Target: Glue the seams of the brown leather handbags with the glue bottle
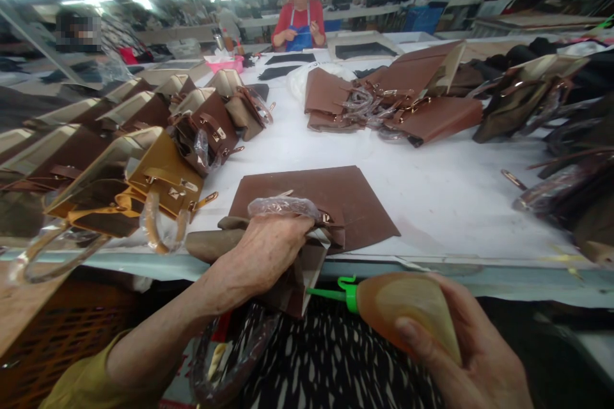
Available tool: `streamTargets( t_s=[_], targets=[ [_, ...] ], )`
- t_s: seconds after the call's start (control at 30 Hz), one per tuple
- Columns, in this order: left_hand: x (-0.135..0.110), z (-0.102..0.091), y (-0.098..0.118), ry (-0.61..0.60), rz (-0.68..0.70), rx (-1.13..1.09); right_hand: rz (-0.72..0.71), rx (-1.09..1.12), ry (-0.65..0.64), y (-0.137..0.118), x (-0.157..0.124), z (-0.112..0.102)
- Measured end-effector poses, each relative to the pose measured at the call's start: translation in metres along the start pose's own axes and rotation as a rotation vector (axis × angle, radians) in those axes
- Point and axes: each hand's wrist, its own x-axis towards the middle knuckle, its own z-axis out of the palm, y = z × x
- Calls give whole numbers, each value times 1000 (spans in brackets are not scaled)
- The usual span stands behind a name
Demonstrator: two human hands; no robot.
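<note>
A brown handbag panel [359, 204] lies at the table's front edge, part of an unfinished bag whose lower side hangs over my lap. My left hand [268, 249] is closed on this brown handbag, close to its plastic-wrapped handle [283, 206]. In my right hand [460, 339] is a glue bottle [407, 307] with amber contents, tilted sideways. Its green nozzle [329, 294] points left, and the tip is at the edge of the bag's pale lining [315, 259]; whether it touches I cannot tell. A second wrapped handle [230, 364] dangles below.
Rows of brown bags [206, 121] and a mustard bag [167, 166] stand at left. More brown bags [432, 118] lie at the back right, with dark bags [580, 204] at far right. A co-worker in red [300, 19] sits opposite. An orange basket [71, 326] is below left.
</note>
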Motion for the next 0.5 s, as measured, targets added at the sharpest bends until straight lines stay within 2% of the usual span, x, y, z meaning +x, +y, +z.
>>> streamTargets(
  t_s=[0.13,0.3,0.5],
  targets=[
    [0,-1,0,19,20,-28,-93,-36,-4,4,13,2],
    [4,-7,2,-42,-13,-68,-140,-113,-3,19,40,3],
    [11,-17,2,-26,11,-75,-197,-150,33,34,64,12]
  ],
)
